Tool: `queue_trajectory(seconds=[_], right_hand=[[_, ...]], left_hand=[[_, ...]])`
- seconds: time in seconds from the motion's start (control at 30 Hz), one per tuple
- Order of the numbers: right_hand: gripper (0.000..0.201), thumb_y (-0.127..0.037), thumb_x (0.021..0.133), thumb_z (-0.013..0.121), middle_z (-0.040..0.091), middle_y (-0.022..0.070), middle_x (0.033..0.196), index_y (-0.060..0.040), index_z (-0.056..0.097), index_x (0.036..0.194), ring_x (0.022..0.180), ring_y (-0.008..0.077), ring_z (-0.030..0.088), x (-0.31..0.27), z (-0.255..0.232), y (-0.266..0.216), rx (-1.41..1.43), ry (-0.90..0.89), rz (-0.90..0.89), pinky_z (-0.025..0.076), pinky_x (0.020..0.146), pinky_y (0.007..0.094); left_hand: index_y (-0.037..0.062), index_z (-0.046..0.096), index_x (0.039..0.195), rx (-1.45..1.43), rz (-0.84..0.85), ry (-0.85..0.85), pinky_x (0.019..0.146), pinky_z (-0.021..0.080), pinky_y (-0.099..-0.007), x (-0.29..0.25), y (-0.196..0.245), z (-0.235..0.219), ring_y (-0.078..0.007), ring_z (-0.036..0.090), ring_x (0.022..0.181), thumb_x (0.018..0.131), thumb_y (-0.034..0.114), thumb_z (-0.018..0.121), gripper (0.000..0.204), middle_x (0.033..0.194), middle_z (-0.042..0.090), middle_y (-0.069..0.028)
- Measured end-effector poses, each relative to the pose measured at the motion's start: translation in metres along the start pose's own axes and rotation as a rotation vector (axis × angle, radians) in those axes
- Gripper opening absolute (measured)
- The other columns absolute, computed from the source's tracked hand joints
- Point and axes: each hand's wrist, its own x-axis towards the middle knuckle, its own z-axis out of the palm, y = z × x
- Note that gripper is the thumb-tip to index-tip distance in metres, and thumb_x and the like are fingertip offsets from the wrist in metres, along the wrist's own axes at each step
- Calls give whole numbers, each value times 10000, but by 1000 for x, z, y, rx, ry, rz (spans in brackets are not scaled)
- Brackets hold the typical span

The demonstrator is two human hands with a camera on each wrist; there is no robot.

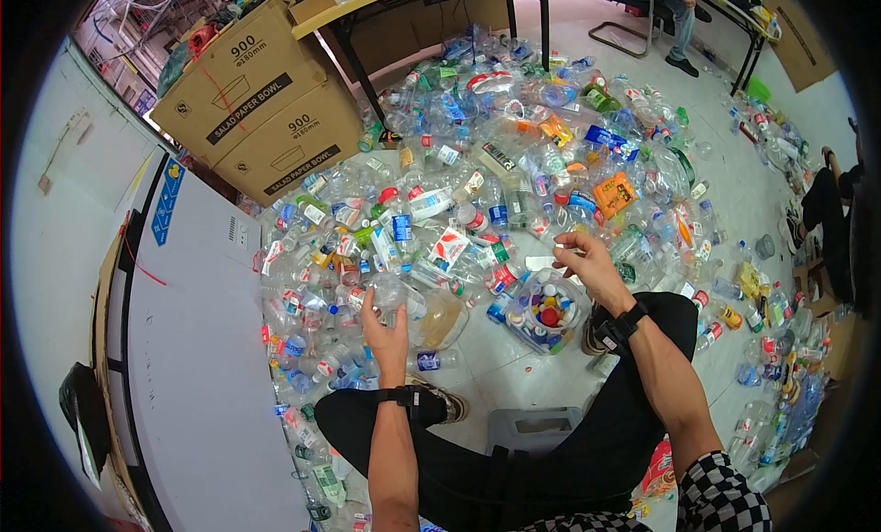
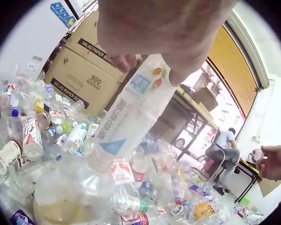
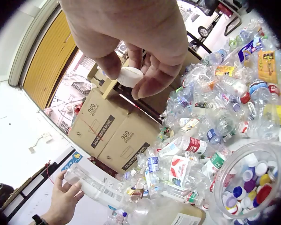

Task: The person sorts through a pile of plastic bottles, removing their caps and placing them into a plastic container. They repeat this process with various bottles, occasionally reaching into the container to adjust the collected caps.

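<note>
- Clear bottle [image 2: 136, 105] is in the left hand [image 1: 384, 335], out to the person's left. White cap [image 3: 130, 77] is in the right hand [image 1: 592, 271], on the right. Hands well apart, bottle and cap not touching.
- Key relation: open tub of loose caps [image 3: 218, 187] sits below the right hand, a bit back toward the person's legs. Right hand is clearly the nearer one; left hand is across on the far side of the big jug [image 1: 440, 321].
- Bottle long axis: slanted, running inward from the left hand toward the middle, over the pile. Far end hangs near the jug in the left wrist view. Neck end: can't tell, the hand covers part of it.
- Left hand: thumb and fingers on opposite sides of the bottle, gap about one bottle body wide. Firm hold by the look of it.
- Right hand: nearly closed, cap pinched between thumb and fingertips, cap face showing. Other fingers curled in behind.
- Around: bottle pile [image 1: 450, 248] on the floor [image 1: 468, 376] ahead of both hands, cardboard boxes [image 1: 266, 83] beyond it on the left, grey stool [image 1: 532, 428] between the legs.
</note>
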Motion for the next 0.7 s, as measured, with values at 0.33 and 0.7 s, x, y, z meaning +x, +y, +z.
queue_trajectory(seconds=[0.33, 0.7], right_hand=[[310, -193, 885, 656, 629, 59, 956, -2, 592, 1121, 802, 141, 665, 2, 0, 2, -15, -7, -10, 499, 594, 252], [321, -214, 891, 644, 628, 50, 972, -7, 593, 1130, 806, 133, 655, 1, -1, 1, -37, -22, -9, 497, 607, 258]], left_hand=[[45, 424, 1369, -17, -19, 36, 846, 467, -334, -1, -7, 3, -222, 542, 989, 789, 93, 731, 658, 1291, 517, -122], [45, 415, 1379, -39, -6, 34, 847, 469, -318, 0, -7, 4, -211, 544, 990, 788, 87, 732, 672, 1270, 518, -147]])
